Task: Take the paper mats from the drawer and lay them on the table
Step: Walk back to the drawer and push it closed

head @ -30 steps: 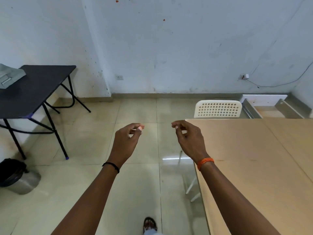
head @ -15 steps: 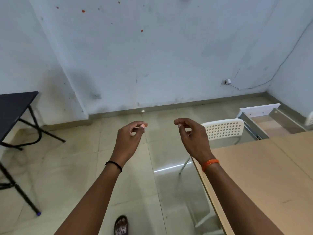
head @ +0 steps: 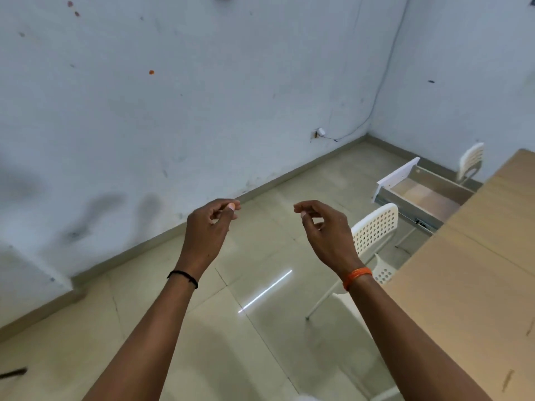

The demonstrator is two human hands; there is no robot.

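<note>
Your left hand (head: 207,235) and right hand (head: 325,233) are both raised in mid-air over the tiled floor (head: 202,342), level with each other and apart, a clear gap between them. On each hand the grip is narrow: thumb and fingertips are curled in close to a pinch, and nothing shows between them, so both hands are empty. A black band (head: 183,277) circles your left wrist and an orange band (head: 356,276) your right. The wooden worktop (head: 477,285) runs along the right side, its near part partly behind your right forearm. At its far end the drawer (head: 419,195) stands pulled out, white front facing left; its bottom looks pale and bare, and you cannot tell whether any paper mats lie in it. A white perforated chair (head: 373,230) stands just left of the worktop, behind your right hand, and a second white chair (head: 471,162) sits beyond the drawer near the far wall (head: 202,111).
</note>
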